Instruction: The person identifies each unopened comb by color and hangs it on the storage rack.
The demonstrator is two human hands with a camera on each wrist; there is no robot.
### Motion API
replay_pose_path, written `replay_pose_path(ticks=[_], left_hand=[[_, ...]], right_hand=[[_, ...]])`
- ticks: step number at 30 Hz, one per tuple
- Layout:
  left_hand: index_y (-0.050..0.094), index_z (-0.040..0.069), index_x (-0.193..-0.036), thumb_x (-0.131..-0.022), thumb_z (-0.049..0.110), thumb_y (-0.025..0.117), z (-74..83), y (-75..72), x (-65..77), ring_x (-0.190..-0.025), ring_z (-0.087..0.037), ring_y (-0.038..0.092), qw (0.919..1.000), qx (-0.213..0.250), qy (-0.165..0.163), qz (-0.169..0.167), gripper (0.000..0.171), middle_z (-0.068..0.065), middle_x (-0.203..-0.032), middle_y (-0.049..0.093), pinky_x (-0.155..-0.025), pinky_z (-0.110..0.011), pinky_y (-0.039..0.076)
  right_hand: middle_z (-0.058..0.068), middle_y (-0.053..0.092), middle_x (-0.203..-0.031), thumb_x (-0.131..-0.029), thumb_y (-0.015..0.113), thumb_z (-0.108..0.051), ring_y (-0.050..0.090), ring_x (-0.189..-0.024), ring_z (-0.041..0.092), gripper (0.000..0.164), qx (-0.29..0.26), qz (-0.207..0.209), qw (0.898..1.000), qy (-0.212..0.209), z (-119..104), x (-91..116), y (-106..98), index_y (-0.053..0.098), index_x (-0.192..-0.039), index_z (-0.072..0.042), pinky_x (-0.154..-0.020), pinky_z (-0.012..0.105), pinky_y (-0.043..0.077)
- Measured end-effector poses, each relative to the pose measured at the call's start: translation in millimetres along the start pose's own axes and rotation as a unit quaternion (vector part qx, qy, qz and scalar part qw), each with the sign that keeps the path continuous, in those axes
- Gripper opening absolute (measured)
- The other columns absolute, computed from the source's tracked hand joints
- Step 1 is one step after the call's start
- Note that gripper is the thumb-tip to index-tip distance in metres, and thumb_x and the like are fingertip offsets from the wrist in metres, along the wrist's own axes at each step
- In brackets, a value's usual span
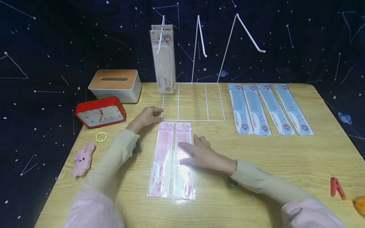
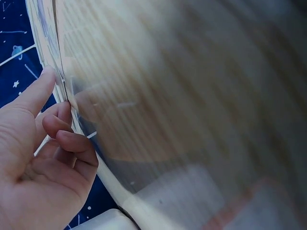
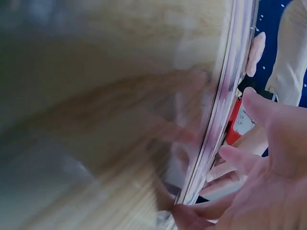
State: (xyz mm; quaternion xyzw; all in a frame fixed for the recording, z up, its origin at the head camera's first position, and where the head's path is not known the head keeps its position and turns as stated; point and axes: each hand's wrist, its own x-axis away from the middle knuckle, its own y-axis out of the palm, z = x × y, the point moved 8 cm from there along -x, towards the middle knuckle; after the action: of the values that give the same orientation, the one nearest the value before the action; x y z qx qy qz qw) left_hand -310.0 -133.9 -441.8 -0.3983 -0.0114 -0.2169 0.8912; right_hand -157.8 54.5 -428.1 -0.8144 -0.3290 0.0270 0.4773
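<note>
Two pink combs in clear packs lie side by side on the table: the left pink comb [image 1: 162, 155] and the right pink comb [image 1: 182, 148]. My right hand [image 1: 203, 155] is over the right pack with fingers spread, thumb and fingertips above its comb. At the front left corner of a white wire rack [image 1: 194, 120], my left hand [image 1: 146, 117] has its fingertips against or beside the wire, just above the left pack's top. In the left wrist view, thumb and index tip are apart. Packed combs [image 1: 163, 63] hang from the rack's left hook.
Several blue packed combs [image 1: 271, 109] lie in a row at back right. At left are a tissue box [image 1: 115, 85], a red clock [image 1: 100, 112], a yellow ring [image 1: 101, 137] and a pink plush [image 1: 83, 160]. A red clip [image 1: 337, 188] lies at right, near something orange [image 1: 360, 205].
</note>
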Motion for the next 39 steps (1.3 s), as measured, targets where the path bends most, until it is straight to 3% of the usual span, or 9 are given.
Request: replay_pose_path(ticks=[5,11,17,21,24,29,33,38,39], left_hand=[[0.05,-0.002,-0.135,-0.088,0.017,0.068,-0.3,-0.4,0.0,-0.132,-0.035,0.04,1.0,-0.002,-0.002,0.001,0.054,-0.022,-0.138,0.049,-0.113,-0.044,0.029],[0.049,-0.002,-0.135,-0.089,0.019,0.068,-0.4,-0.3,-1.2,-0.132,-0.035,0.039,1.0,0.001,-0.006,-0.002,0.054,-0.022,-0.139,0.048,-0.113,-0.044,0.029],[0.049,-0.001,-0.135,-0.088,0.018,0.068,-0.1,-0.7,-2.4,-0.132,-0.035,0.04,0.9999,-0.001,-0.011,-0.003,0.054,-0.022,-0.139,0.048,-0.113,-0.044,0.029],[0.049,-0.001,-0.136,-0.088,0.018,0.069,-0.6,-0.6,-1.7,-0.132,-0.034,0.04,0.9998,0.0,-0.019,-0.006,0.055,-0.022,-0.139,0.047,-0.113,-0.044,0.029],[0.049,-0.001,-0.136,-0.088,0.018,0.069,-1.3,-0.1,-0.9,-0.132,-0.034,0.04,0.9997,0.001,-0.024,-0.007,0.055,-0.021,-0.14,0.047,-0.113,-0.044,0.029],[0.05,-0.003,-0.134,-0.088,0.016,0.069,-1.2,0.3,-1.6,-0.132,-0.035,0.04,0.9999,0.007,-0.013,-0.004,0.054,-0.022,-0.138,0.049,-0.113,-0.044,0.03],[0.051,-0.004,-0.133,-0.088,0.016,0.069,-1.4,1.0,-2.2,-0.131,-0.034,0.041,1.0,0.009,-0.005,-0.001,0.052,-0.022,-0.137,0.05,-0.112,-0.043,0.031],[0.05,-0.002,-0.134,-0.088,0.017,0.068,-2.4,1.1,-2.1,-0.132,-0.033,0.041,0.9999,0.008,-0.013,-0.003,0.053,-0.02,-0.138,0.049,-0.112,-0.042,0.032],[0.05,-0.002,-0.135,-0.089,0.016,0.068,-2.1,1.0,-2.1,-0.132,-0.033,0.041,0.9999,0.008,-0.013,-0.004,0.053,-0.02,-0.139,0.049,-0.112,-0.042,0.032]], right_hand=[[0.037,0.016,-0.148,-0.084,0.061,-0.058,0.023,-0.131,0.05,0.068,0.04,0.009,0.999,0.008,-0.6,-3.6,2.4,0.046,-0.142,-0.027,-0.105,0.063,0.026],[0.032,0.023,-0.149,-0.077,0.068,-0.06,0.034,-0.123,0.041,0.07,0.041,0.03,0.999,0.02,8.6,1.7,-1.7,0.054,-0.135,-0.024,-0.099,0.057,0.034],[0.035,0.023,-0.147,-0.07,0.081,-0.037,0.032,-0.124,0.047,0.069,0.013,0.027,0.999,0.031,16.1,13.1,-7.2,0.056,-0.131,-0.018,-0.094,0.061,0.039],[0.034,0.025,-0.147,-0.069,0.081,-0.021,0.028,-0.127,0.054,0.072,-0.02,0.025,0.998,0.051,22.4,19.5,-10.7,0.053,-0.134,-0.013,-0.09,0.067,0.041],[0.033,0.029,-0.144,-0.068,0.082,-0.017,0.03,-0.127,0.055,0.074,-0.031,0.035,0.998,0.052,27.0,23.4,-11.8,0.052,-0.135,-0.01,-0.093,0.066,0.041],[0.029,0.04,-0.129,-0.065,0.082,-0.012,0.047,-0.11,0.041,0.077,-0.069,0.049,0.995,0.045,32.9,29.7,-13.9,0.05,-0.136,-0.006,-0.087,0.052,0.049],[0.025,0.049,-0.12,-0.066,0.081,-0.007,0.052,-0.096,0.029,0.083,-0.093,0.047,0.993,0.055,37.0,33.5,-15.6,0.043,-0.14,-0.003,-0.081,0.043,0.052],[0.026,0.047,-0.133,-0.071,0.077,-0.002,0.051,-0.114,0.037,0.084,-0.099,0.07,0.991,0.051,35.0,39.8,-29.3,0.036,-0.144,-0.001,-0.099,0.052,0.043],[0.024,0.047,-0.134,-0.072,0.076,-0.001,0.051,-0.114,0.037,0.084,-0.107,0.078,0.99,0.05,33.8,41.8,-33.6,0.035,-0.145,-0.003,-0.097,0.052,0.044]])
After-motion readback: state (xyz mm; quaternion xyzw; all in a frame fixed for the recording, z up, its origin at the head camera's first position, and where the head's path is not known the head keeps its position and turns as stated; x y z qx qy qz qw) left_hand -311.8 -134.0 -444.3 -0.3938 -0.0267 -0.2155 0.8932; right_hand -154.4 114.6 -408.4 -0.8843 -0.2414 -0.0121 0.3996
